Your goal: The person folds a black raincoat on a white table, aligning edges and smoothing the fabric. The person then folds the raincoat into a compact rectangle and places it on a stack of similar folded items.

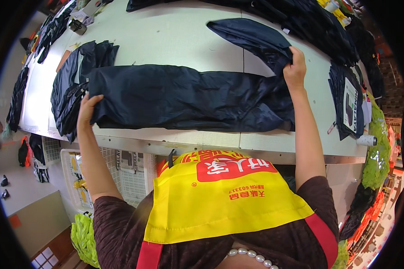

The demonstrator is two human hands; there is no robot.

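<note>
While the dark navy garment [184,96] lies lengthwise left to right across the pale counter [166,31], the left hand [87,107] presses its left end, fingers spread flat (palm down); the right hand [295,69] pinches the raised right end.

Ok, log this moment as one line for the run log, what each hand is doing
left hand: flat on garment's left end | right hand: gripping fabric at right end | dark navy garment: laid lengthwise on pale table
</note>
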